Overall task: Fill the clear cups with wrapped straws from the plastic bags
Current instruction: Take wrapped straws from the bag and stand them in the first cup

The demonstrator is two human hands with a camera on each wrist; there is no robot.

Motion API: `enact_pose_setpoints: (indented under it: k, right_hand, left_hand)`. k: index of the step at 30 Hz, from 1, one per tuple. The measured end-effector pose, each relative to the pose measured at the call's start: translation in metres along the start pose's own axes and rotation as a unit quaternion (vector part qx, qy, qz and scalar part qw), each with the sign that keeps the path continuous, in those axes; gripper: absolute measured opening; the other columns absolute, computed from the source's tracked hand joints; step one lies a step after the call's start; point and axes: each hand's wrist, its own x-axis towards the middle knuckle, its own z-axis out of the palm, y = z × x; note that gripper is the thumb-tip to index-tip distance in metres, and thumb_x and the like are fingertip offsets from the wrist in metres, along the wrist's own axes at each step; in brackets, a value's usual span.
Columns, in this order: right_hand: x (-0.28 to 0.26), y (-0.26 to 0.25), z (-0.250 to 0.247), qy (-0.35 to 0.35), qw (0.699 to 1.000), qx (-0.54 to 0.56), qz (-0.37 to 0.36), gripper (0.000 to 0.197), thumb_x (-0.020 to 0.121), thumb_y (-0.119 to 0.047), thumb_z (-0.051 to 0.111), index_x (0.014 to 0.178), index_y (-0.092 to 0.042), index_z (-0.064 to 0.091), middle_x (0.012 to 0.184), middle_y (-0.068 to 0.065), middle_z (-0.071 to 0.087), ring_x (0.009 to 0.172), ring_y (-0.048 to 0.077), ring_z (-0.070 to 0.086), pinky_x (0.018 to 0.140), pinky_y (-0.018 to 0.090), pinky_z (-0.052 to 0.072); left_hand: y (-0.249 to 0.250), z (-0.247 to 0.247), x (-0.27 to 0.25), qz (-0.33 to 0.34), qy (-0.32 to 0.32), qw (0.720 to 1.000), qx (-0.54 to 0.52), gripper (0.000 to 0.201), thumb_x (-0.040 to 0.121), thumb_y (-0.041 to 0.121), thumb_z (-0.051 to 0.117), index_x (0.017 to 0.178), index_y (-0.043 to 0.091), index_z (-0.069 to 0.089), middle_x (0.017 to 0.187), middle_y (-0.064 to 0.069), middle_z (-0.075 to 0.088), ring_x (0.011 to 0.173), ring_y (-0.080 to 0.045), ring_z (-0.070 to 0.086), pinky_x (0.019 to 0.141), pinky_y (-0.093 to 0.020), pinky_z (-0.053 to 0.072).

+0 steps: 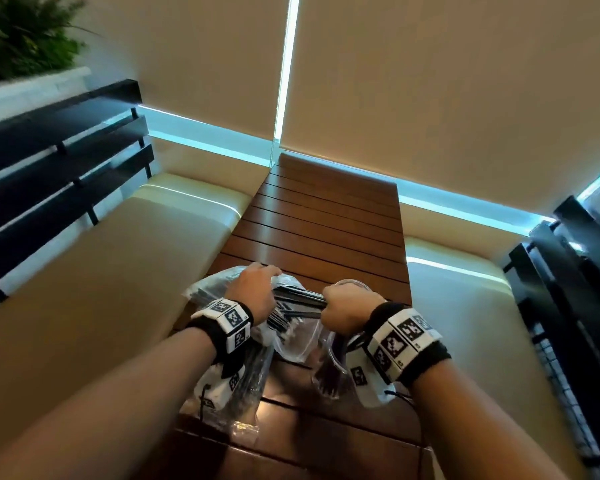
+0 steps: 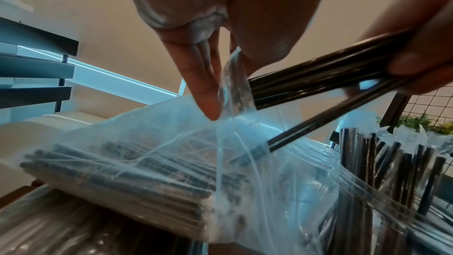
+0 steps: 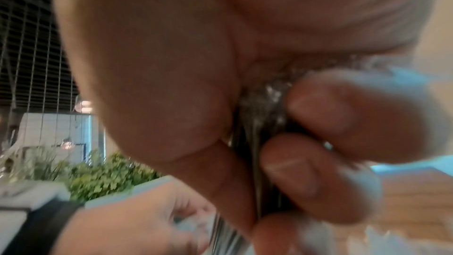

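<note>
A clear plastic bag (image 1: 219, 289) stuffed with black wrapped straws (image 2: 117, 172) lies on the wooden slatted table (image 1: 326, 223). My left hand (image 1: 253, 289) pinches the bag's loose film (image 2: 235, 84) at its mouth. My right hand (image 1: 347, 308) grips a bundle of black straws (image 1: 298, 297), whose far ends still reach into the bag (image 2: 306, 82). In the right wrist view my fingers (image 3: 326, 115) curl round the bundle. A clear cup (image 2: 392, 172) holding several upright straws stands to the right of the bag, under my right wrist (image 1: 329, 372).
A second bag of straws (image 1: 243, 382) lies nearer me under my left wrist. Cream bench cushions (image 1: 118, 271) flank the table, with dark slatted backrests (image 1: 59, 161) beyond them. Bare table surface stretches away past the hands.
</note>
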Motion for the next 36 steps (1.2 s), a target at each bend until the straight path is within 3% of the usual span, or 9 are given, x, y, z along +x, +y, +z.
enact_pose_setpoints:
  k: [7,13,16,21,24,27,30,33,36]
  right_hand:
    - [-0.091,0.047,-0.036,0.024,0.999,0.015,-0.02,0.013,0.091,-0.016,0.047,0.092,-0.029,0.047,0.093,-0.003,0.055,0.086,0.017,0.053,0.069,0.026,0.041]
    - [-0.082,0.07,-0.034,0.194,0.967,0.153,-0.065,0.012,0.095,-0.019,0.046,0.089,-0.029,0.045,0.082,-0.006,0.057,0.074,0.01,0.054,0.061,0.028,0.04]
    - [-0.043,0.06,-0.006,0.28,0.934,0.209,-0.071,0.008,0.096,-0.019,0.044,0.099,-0.025,0.041,0.079,-0.001,0.061,0.068,0.02,0.059,0.062,0.038,0.048]
    - [-0.009,0.02,0.028,0.296,0.9,0.3,-0.11,0.033,0.093,-0.022,0.046,0.125,-0.023,0.037,0.092,-0.011,0.061,0.074,0.009,0.06,0.062,0.02,0.045]
    - [-0.001,0.006,0.032,0.267,0.896,0.327,-0.135,0.054,0.086,-0.045,0.036,0.13,-0.014,0.042,0.112,0.01,0.064,0.1,0.028,0.062,0.085,0.042,0.053]
    - [0.001,0.018,0.026,0.292,0.928,0.18,-0.147,0.051,0.087,-0.048,0.056,0.128,-0.02,0.045,0.118,-0.001,0.056,0.102,0.018,0.055,0.092,0.043,0.049]
    - [-0.011,0.036,-0.006,0.427,0.855,0.256,-0.144,0.042,0.087,-0.051,0.053,0.122,-0.027,0.055,0.118,-0.006,0.055,0.106,0.01,0.053,0.093,0.039,0.048]
    - [-0.027,0.047,-0.055,0.559,0.735,0.356,-0.141,0.034,0.095,-0.043,0.044,0.116,-0.022,0.06,0.11,-0.004,0.058,0.101,0.012,0.055,0.087,0.033,0.047]
    - [-0.033,0.032,-0.079,0.508,0.793,0.301,-0.147,0.045,0.103,-0.043,0.026,0.12,-0.018,0.06,0.113,0.0,0.059,0.106,0.015,0.053,0.089,0.03,0.041]
  left_hand:
    - [0.014,0.002,0.008,-0.021,-0.029,0.999,0.03,0.032,0.086,0.014,0.05,0.112,0.018,0.067,0.118,-0.011,0.065,0.111,-0.031,0.06,0.093,-0.036,0.048]
    - [0.045,0.002,-0.002,-0.028,-0.094,0.99,0.102,0.071,0.07,0.042,0.055,0.139,0.028,0.046,0.14,-0.004,0.046,0.128,-0.028,0.044,0.104,-0.046,0.04]
    - [0.073,-0.007,-0.005,0.014,-0.112,0.986,-0.125,0.075,0.064,0.039,0.056,0.137,0.024,0.049,0.142,-0.005,0.047,0.128,-0.023,0.045,0.107,-0.045,0.039]
    - [0.115,-0.034,-0.002,-0.039,-0.084,0.816,-0.571,0.042,0.083,0.04,0.069,0.103,0.004,0.064,0.1,-0.005,0.071,0.101,-0.026,0.065,0.094,-0.048,0.047]
    - [0.128,-0.04,0.004,-0.14,0.018,0.748,-0.649,0.038,0.083,0.047,0.07,0.089,0.01,0.063,0.07,0.001,0.068,0.082,-0.018,0.067,0.074,-0.036,0.053]
    - [0.124,-0.041,0.007,-0.129,0.095,0.839,-0.52,0.033,0.084,0.046,0.069,0.076,0.015,0.061,0.065,0.001,0.063,0.067,-0.016,0.063,0.066,-0.03,0.051]
    - [0.106,-0.041,0.007,-0.043,0.129,0.946,-0.295,0.043,0.086,0.045,0.067,0.059,0.017,0.05,0.057,0.002,0.052,0.056,-0.017,0.05,0.052,-0.027,0.036]
    - [0.092,-0.034,0.003,-0.005,0.112,0.975,-0.193,0.043,0.086,0.04,0.069,0.056,0.023,0.043,0.054,0.007,0.047,0.054,-0.011,0.043,0.053,-0.027,0.032]
    - [0.1,-0.027,0.0,0.052,0.116,0.979,-0.158,0.03,0.085,0.035,0.071,0.064,0.026,0.052,0.058,0.011,0.051,0.06,-0.013,0.049,0.061,-0.025,0.035]
